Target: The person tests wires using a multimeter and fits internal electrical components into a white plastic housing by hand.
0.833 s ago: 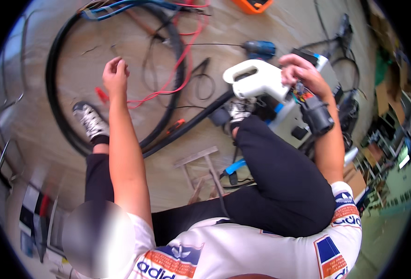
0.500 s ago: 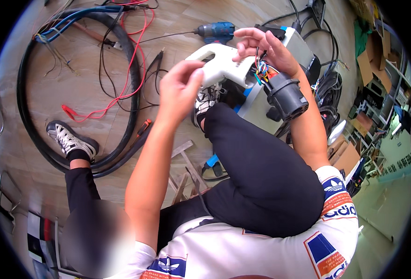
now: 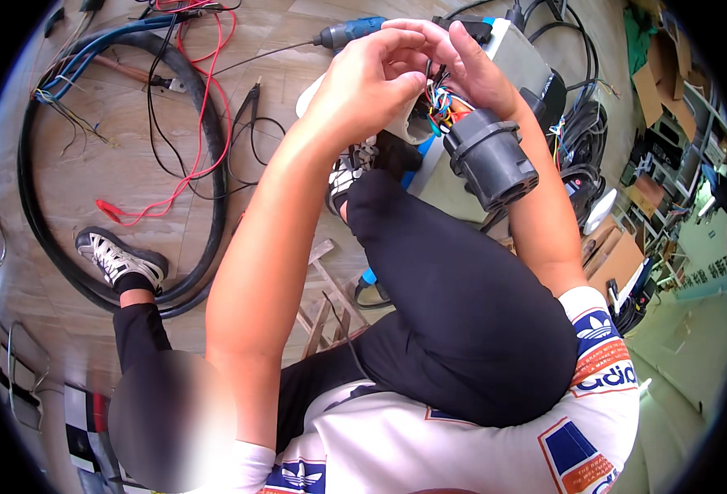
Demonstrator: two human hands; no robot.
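A black cylindrical plug connector [image 3: 495,160] hangs by my right wrist, a bundle of coloured wires [image 3: 441,105] coming out of its upper end. The wires run toward the open end of a white plastic handle housing [image 3: 410,129], mostly covered by my left hand. My left hand [image 3: 372,78] bends over the housing beside the wires, fingers curled toward the thumb; whatever lies between them is hidden. Across from it, my right hand [image 3: 475,72] is behind the wires, its thumb raised apart and fingers reaching left, with no clear grip showing.
A blue power drill [image 3: 349,33] with a long bit lies beyond my hands. A grey box [image 3: 524,62] stands under and right of them. Thick black cable [image 3: 30,189] loops on the floor at left, with red test leads [image 3: 207,123] across it. A small wooden stool [image 3: 318,255] sits below.
My left hand has moved right and up from the housing's handle to the wires, now covering most of the housing. The plug has shifted slightly left; my right hand stays near the wires.
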